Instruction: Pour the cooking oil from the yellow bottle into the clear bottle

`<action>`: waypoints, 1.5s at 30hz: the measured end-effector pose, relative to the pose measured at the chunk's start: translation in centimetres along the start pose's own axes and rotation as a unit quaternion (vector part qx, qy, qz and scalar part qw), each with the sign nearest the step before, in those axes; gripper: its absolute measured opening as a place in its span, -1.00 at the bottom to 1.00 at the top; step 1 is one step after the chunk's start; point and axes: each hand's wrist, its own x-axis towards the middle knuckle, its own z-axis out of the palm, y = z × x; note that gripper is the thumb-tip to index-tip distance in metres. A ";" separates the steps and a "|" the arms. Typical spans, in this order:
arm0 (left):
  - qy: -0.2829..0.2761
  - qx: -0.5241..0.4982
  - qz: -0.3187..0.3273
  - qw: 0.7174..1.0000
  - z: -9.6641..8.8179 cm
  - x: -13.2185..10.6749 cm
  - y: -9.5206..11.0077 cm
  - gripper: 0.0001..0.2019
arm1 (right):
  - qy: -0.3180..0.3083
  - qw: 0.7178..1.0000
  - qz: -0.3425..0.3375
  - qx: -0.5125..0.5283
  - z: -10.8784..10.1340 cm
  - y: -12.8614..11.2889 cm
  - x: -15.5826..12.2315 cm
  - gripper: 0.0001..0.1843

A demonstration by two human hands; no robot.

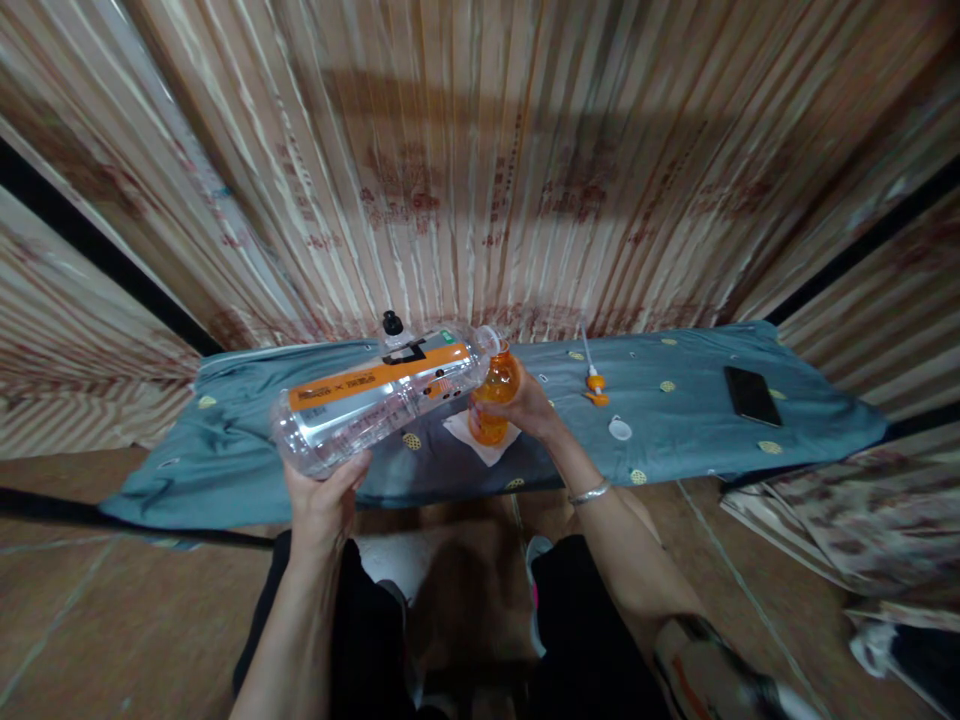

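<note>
My left hand [324, 497] grips the base of a large clear plastic bottle [379, 397] with an orange label, tipped almost horizontal with its open mouth at the top of a small orange bottle [494, 396]. My right hand [531, 408] is wrapped round that small orange bottle, which stands on a white tissue [478, 437] on the blue-grey cloth [675, 420] of a low table. A silver bracelet [589, 492] sits on my right wrist.
An orange pump nozzle with a thin tube [595, 385] and a white cap [619, 430] lie right of the bottles. A black phone [751, 394] rests at the far right. A black-topped item [392, 323] stands behind the big bottle. A patterned curtain [480, 160] hangs behind.
</note>
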 end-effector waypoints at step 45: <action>0.005 0.000 -0.006 1.000 -0.2 0.1 -0.5 -0.33 | -0.003 0.999 0.046 0.028 0.0 -1.0 0.3 0.04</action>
